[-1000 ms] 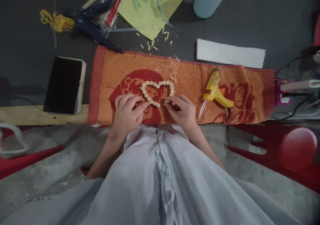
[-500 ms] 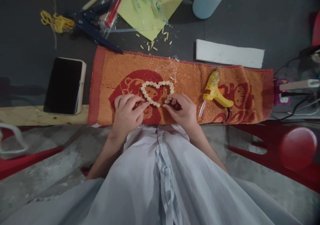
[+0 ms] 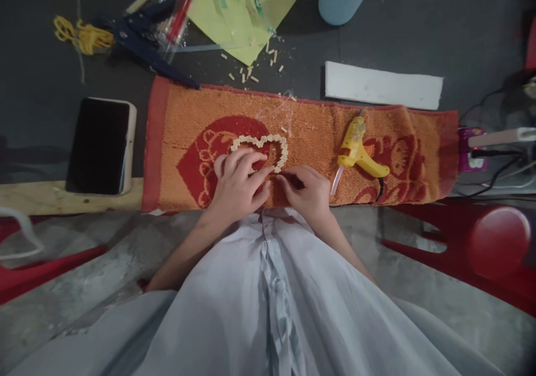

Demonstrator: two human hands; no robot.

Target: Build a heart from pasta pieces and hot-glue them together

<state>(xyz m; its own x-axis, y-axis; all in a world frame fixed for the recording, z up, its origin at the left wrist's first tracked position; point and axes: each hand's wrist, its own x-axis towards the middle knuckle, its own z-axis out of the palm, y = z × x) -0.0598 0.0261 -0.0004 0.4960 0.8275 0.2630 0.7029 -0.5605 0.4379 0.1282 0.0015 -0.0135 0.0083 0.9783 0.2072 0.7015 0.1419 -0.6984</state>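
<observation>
A heart-shaped outline made of small pale stick pieces (image 3: pixel 285 152) lies on an orange and red towel (image 3: pixel 188 108). My left hand (image 3: pixel 239 181) reaches over its lower left side, fingers stretched out and apart, covering that part of the outline. At the lower right end of the heart, my right hand (image 3: pixel 307 191) is curled, thumb and index tips brought together. Whatever those tips hold, if anything, is too small to make out. A yellow glue gun (image 3: pixel 354 147) with a clear glue stick lies on the towel to the right.
A phone (image 3: pixel 99 144) lies left of the towel. Behind it are yellow string (image 3: pixel 86 37), a dark blue tool (image 3: pixel 144 49), yellow paper (image 3: pixel 238 24), plastic packets and scattered stick pieces (image 3: pixel 250 73). A white strip (image 3: pixel 383 86) and blue bottle (image 3: pixel 341 2) stand farther right.
My left hand has moved right, over the lower part of the heart. My right hand has drawn slightly down from the heart's edge. The view has shifted a little.
</observation>
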